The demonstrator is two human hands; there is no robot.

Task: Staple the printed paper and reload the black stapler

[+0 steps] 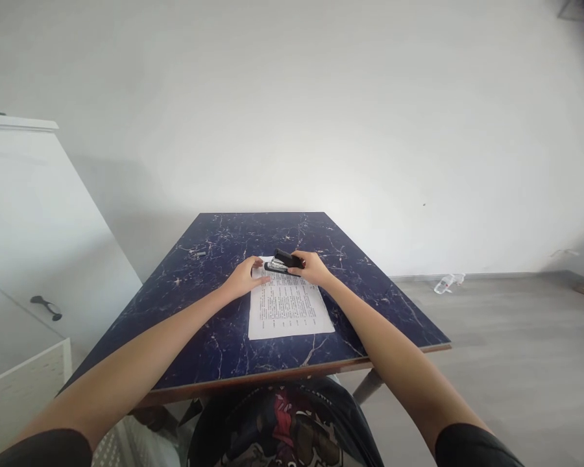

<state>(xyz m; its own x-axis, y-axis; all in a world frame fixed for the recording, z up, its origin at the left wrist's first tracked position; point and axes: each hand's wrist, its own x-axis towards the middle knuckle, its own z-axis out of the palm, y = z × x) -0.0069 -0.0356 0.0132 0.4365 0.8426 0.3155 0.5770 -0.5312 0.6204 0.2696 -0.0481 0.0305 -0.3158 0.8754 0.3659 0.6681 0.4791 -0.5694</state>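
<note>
A black stapler, its jaws spread apart, is gripped at its back end by my right hand. Its front points left, over the top part of a printed paper sheet, which looks like a small stack with slightly uneven edges. At the upper left edge of the paper rests my left hand, thumb and fingers apart on either side of that corner, close to the stapler's front. The top edge of the paper is partly covered by the stapler and both hands.
The paper lies on a dark blue marble-patterned table. A small grey piece sits on the table's left side. To the left stands a white cabinet with a dark handle. A clear plastic bottle lies on the floor by the wall.
</note>
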